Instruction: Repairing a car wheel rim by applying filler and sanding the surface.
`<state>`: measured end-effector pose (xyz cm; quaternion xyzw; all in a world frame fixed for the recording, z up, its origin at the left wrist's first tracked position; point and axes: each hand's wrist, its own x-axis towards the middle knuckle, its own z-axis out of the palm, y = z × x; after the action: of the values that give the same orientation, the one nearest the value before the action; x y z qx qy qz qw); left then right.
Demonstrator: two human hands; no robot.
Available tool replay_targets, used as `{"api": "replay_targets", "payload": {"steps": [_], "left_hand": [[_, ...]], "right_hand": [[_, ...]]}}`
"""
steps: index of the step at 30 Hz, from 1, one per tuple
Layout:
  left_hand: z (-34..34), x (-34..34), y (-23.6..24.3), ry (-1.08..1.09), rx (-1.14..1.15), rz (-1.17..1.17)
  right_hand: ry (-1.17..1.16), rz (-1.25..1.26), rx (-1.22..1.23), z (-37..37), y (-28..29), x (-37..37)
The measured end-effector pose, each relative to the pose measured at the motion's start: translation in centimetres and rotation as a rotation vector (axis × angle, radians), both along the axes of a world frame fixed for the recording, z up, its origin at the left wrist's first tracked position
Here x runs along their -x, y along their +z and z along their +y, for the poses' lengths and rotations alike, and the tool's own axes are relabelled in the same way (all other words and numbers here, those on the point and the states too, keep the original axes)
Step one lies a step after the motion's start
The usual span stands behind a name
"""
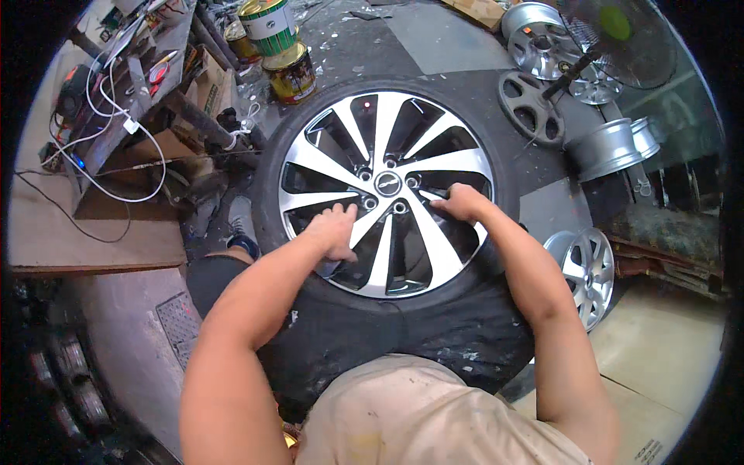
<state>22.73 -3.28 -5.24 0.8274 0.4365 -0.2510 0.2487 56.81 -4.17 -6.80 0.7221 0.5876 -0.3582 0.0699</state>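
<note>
A two-tone wheel rim (pixel 380 267) with silver spokes and dark gaps lies face up in front of me, inside a black tyre (pixel 271 186). At its middle is a round dark centre cap (pixel 387 184) with several bolt holes around it. My left hand (pixel 333 232) rests on the lower left spokes, fingers apart. Beneath it shows a small bluish patch that I cannot identify. On the right side, my right hand (pixel 463 203) is closed beside a spoke, thumb and forefinger together at its edge. What they pinch, if anything, is hidden.
Stacked paint cans (pixel 291 74) stand beyond the tyre. A cluttered bench (pixel 147 85) with a white cable (pixel 159 147) is at the left. Several loose rims (pixel 601 151), a wheel cover (pixel 531 108) and a fan (pixel 620 39) occupy the right; another rim (pixel 589 275) leans nearby.
</note>
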Motion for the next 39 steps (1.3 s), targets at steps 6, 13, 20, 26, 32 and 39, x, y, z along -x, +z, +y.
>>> {"api": "replay_targets", "payload": {"steps": [6,13,20,26,32,39], "left_hand": [[1.1,4.2,0.8,-0.095,0.003,0.061],[0.9,6.1,-1.5,-0.082,0.016,0.149],[1.9,-1.2,3.8,-0.066,0.106,-0.188],[2.0,-1.9,-0.6,-0.240,-0.130,-0.283],[1.5,-3.1,-3.5,-0.189,-0.246,-0.221],[0.3,-3.1,-4.2,-0.153,-0.277,-0.164]], "right_hand": [[0.186,0.067,0.035,-2.8,-1.7,3.1],[0.145,0.177,0.174,-5.5,-2.1,6.2],[0.043,0.195,-0.008,-4.6,5.0,1.0],[-0.296,0.014,-0.461,-6.9,6.8,-14.6],[-0.770,0.316,-0.308,-13.6,8.0,-24.2],[-0.813,0.403,-0.546,-17.3,12.0,-28.3]]}}
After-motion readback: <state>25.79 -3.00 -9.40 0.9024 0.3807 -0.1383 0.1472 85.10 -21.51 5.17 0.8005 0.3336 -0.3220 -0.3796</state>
